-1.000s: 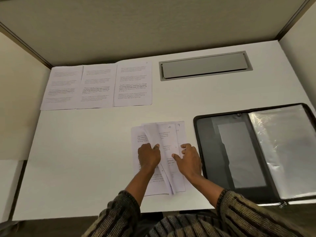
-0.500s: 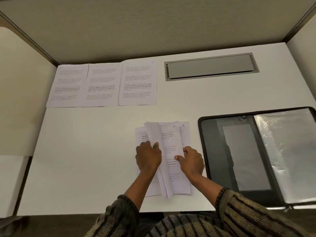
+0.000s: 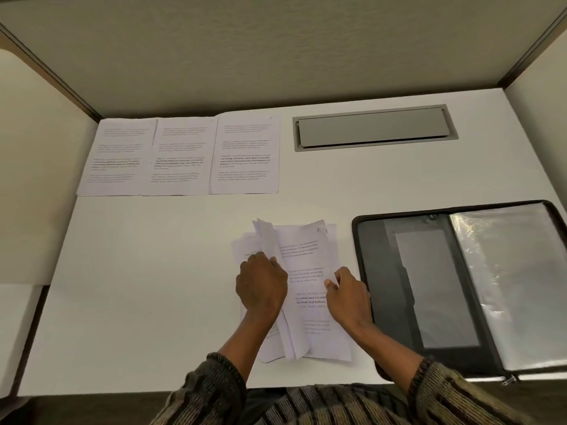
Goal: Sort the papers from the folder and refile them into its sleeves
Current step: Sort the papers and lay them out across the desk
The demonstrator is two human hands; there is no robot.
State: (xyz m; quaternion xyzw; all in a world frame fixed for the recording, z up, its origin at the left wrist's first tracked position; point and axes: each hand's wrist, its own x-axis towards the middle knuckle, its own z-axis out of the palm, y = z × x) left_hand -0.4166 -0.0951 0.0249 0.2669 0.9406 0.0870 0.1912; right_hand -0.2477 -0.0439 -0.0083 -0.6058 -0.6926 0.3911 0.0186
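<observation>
A stack of printed papers (image 3: 302, 256) lies near the desk's front edge, its upper sheets lifted and fanned leftward. My left hand (image 3: 260, 285) holds back the raised sheets at their left side. My right hand (image 3: 348, 294) pinches the right edge of the exposed sheet, which has a handwritten number in its top right corner. Three printed pages (image 3: 181, 156) lie side by side at the back left. The black zip folder (image 3: 386, 286) lies open to the right of the stack, with clear plastic sleeves (image 3: 515, 277) on its right half.
A grey cable-tray lid (image 3: 372, 127) is set into the white desk (image 3: 153, 286) at the back. Beige partition walls close off the back and both sides. My striped sleeves cross the desk's front edge.
The lifted sheets have turned further to the left under my left hand. My right hand has slid from the sheet's middle to its right edge. The camera view shifted slightly.
</observation>
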